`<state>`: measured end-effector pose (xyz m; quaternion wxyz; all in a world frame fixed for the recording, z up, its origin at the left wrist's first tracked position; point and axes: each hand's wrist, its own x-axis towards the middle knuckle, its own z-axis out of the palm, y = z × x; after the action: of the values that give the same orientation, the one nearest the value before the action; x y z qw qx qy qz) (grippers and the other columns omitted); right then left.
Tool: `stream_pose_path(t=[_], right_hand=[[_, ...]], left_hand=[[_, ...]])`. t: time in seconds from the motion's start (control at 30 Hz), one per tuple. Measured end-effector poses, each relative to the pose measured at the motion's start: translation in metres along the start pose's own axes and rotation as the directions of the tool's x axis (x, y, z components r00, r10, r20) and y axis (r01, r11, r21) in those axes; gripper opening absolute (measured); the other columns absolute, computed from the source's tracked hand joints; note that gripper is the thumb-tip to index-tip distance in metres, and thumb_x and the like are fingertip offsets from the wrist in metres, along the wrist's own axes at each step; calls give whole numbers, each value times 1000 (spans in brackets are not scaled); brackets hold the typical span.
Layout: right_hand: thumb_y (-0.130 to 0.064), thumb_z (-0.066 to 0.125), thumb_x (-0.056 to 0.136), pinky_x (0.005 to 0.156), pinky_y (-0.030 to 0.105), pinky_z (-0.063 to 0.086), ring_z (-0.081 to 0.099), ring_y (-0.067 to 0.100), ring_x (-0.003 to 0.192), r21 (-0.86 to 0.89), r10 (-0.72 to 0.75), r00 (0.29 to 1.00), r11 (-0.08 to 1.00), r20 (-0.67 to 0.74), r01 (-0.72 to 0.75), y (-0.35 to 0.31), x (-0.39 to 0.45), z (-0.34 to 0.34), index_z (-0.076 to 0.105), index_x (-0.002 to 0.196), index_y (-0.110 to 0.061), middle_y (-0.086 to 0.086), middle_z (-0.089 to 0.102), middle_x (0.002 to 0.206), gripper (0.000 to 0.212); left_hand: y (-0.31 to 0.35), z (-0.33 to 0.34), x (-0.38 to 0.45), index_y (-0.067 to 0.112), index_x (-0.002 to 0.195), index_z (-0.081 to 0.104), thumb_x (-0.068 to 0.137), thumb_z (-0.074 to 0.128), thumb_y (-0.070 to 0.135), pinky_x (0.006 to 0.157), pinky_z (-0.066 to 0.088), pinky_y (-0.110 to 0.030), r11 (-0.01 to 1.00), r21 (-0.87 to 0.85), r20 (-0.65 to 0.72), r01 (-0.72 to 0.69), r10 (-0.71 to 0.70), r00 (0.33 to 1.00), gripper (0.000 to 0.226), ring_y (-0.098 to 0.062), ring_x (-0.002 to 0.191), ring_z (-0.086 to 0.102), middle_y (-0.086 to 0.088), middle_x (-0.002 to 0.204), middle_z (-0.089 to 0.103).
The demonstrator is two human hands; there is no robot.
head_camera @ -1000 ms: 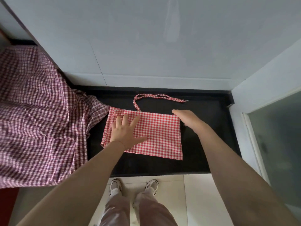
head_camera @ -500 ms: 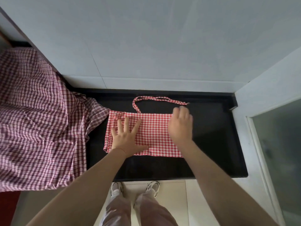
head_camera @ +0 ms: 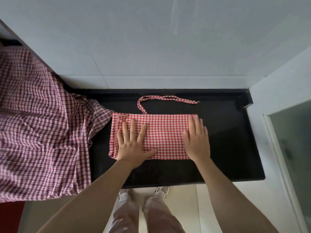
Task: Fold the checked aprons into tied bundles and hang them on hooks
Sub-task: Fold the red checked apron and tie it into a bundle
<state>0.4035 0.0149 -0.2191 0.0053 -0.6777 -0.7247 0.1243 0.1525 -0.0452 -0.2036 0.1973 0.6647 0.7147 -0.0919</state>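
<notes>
Both hands lie flat with fingers spread on the folded red apron (head_camera: 165,137) on the black desk (head_camera: 228,148), left hand (head_camera: 133,145) at its left end, right hand (head_camera: 196,140) at its right. Its long axis runs left to right between them, and its loose strap (head_camera: 168,98) trails beyond the far edge, well apart from either hand.

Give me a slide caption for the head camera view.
Both hands, left and right, press a folded red checked apron flat on a black counter.

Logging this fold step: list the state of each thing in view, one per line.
Red checked apron: folded flat on the black counter.
Apron strap: loose, untied.
Left hand: flat, pressing the apron.
Right hand: flat, pressing the apron.
Dark checked cloth: unfolded, draped.
</notes>
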Motion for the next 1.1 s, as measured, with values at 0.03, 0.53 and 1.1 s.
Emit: stream_pose_path(t=[0.03, 0.53, 1.1], right_hand=[[-53, 2, 102, 125, 44, 4, 6, 22, 154, 24, 85, 996, 996, -1, -85, 5, -1, -2, 9, 160, -18, 5, 8, 168, 68], [-34, 71, 90, 78, 34, 49, 60, 14, 81, 448, 491, 746, 599, 449, -664, -29, 2, -61, 53, 115, -15, 0, 60, 99, 36], [-31, 61, 96, 70, 28, 50, 64, 17, 92, 311, 271, 937, 891, 220, -331, -171, -18, -105, 46, 135, -17, 2, 62, 116, 44]], left_hand=[[0, 1, 0, 36, 147, -35, 73, 14, 94, 119, -8, -61, 1000, -2, 2, 1, -1, 1000, 106, -40, 144, -32, -10, 153, -43], [28, -25, -11, 34, 155, 10, 98, 41, 54, 121, 12, -56, 950, 123, -49, -289, 296, 954, 67, -34, 152, 7, -11, 165, 7], [-35, -49, -20, 29, 142, 50, 96, 52, 31, 109, 38, -44, 759, -571, 91, 312, -318, 944, 47, -30, 129, 32, -9, 141, 32]])
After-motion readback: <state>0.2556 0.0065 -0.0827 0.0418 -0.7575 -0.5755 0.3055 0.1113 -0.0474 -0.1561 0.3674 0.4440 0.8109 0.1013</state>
